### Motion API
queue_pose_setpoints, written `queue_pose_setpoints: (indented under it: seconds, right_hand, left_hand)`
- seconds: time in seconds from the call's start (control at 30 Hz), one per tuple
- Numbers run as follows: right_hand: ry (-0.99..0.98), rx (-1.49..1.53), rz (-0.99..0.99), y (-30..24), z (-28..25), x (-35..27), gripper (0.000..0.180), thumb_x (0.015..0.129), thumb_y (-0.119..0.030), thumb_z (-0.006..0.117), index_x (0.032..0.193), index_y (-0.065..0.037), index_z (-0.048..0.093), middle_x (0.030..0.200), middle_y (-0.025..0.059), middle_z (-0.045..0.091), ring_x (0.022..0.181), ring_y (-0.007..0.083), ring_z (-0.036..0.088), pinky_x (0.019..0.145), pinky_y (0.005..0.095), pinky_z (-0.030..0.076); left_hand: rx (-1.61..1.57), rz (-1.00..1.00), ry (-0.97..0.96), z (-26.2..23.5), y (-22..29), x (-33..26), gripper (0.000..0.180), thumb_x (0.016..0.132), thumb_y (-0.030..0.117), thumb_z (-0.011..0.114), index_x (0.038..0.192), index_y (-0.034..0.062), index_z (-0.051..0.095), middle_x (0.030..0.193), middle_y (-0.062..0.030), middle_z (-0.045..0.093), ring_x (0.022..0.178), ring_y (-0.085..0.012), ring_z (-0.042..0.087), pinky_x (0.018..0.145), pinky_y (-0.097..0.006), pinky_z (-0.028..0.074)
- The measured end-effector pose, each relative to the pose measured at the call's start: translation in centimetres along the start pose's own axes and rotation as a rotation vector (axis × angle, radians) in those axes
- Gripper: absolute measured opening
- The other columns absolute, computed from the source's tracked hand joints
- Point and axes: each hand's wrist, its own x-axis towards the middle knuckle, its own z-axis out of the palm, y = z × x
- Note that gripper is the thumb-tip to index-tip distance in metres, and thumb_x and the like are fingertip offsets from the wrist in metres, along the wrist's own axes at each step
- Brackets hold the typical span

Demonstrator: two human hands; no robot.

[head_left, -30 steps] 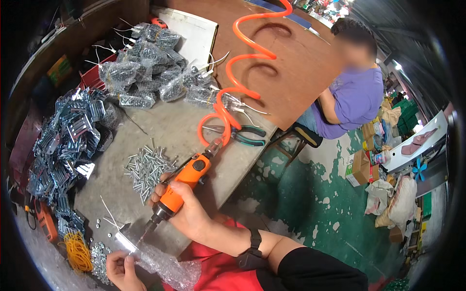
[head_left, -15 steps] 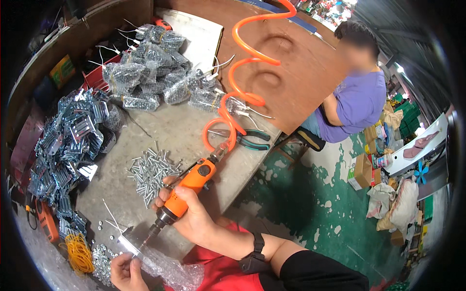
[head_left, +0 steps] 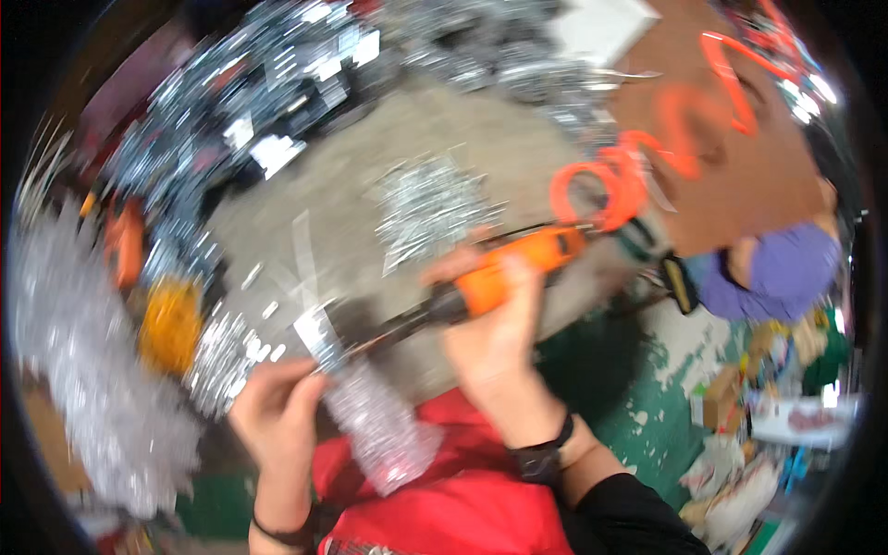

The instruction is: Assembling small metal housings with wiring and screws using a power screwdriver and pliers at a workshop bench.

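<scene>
The picture is smeared by motion. My right hand is closed around an orange air screwdriver, its dark bit angled down to the left. A coiled orange hose runs from the tool's rear. My left hand pinches, by its metal end, a part in bubble wrap. That end is a shiny metal bracket with pale wires rising from it. The screwdriver's tip meets or nearly meets the bracket; blur hides which. A pile of screws lies beyond my right hand.
Stacked metal brackets fill the far left, with wrapped parts at the back. Small nuts, yellow rubber bands and an orange tool lie left. Bubble wrap covers the near left. A person in purple sits at right.
The view has swung, shifting the bench contents rightward in the picture. My hands still hold the screwdriver and wrapped part; more of my left forearm and the bubble wrap shows.
</scene>
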Motion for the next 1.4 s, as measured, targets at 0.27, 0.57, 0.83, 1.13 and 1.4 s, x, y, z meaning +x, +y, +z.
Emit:
queue_pose_setpoints:
  seconds: [0.27,0.57,0.83,1.13,1.4]
  right_hand:
    - [-0.136,0.15,0.047,-0.4,-1.0,1.2,0.038,0.083,-0.024,0.065,0.112,-0.007,0.049,0.085,0.0025,0.046,0.082,0.0183,0.049,0.088,0.0384,0.041]
    - [-0.105,0.224,0.079,-0.4,-1.3,0.9,0.034,0.081,-0.021,0.066,0.108,-0.007,0.05,0.085,0.0013,0.046,0.081,0.0167,0.047,0.087,0.0383,0.042]
    - [-0.133,0.198,0.073,-0.2,-0.8,0.7,0.034,0.082,-0.022,0.066,0.109,-0.009,0.05,0.082,-0.0013,0.043,0.079,0.0129,0.045,0.086,0.0353,0.042]
    - [-0.157,0.252,0.079,-0.2,-1.0,0.8,0.032,0.085,-0.021,0.064,0.11,-0.009,0.049,0.083,-0.0004,0.043,0.08,0.013,0.045,0.086,0.0349,0.042]
    - [-0.16,0.152,0.096,-0.2,-0.6,0.4,0.044,0.085,-0.022,0.063,0.123,-0.005,0.049,0.088,0.0048,0.049,0.086,0.019,0.051,0.092,0.04,0.043]
  left_hand:
    - [-0.186,0.022,-0.129,0.0,-0.4,0.6,0.014,0.08,-0.004,0.072,0.094,-0.0025,0.069,0.088,-0.0079,0.069,0.077,-0.011,0.065,0.067,-0.023,0.052]
    - [0.033,0.217,-0.213,-0.7,0.1,1.2,0.012,0.077,-0.009,0.071,0.087,-0.005,0.067,0.083,-0.0122,0.067,0.073,-0.0155,0.065,0.065,-0.026,0.052]
    - [0.008,0.309,-0.201,-0.4,-0.4,1.6,0.012,0.075,-0.005,0.074,0.084,-0.0021,0.067,0.079,-0.0124,0.068,0.068,-0.0179,0.065,0.059,-0.027,0.05]
    - [0.053,0.394,-0.231,-0.6,-0.4,2.5,0.011,0.075,-0.005,0.072,0.085,-0.0022,0.067,0.076,-0.0128,0.066,0.065,-0.0201,0.065,0.056,-0.027,0.049]
    - [-0.145,-0.059,-0.221,-0.5,0.8,1.2,0.033,0.074,0.01,0.081,0.094,-0.0006,0.057,0.081,-0.007,0.062,0.068,-0.0105,0.062,0.058,-0.024,0.05]
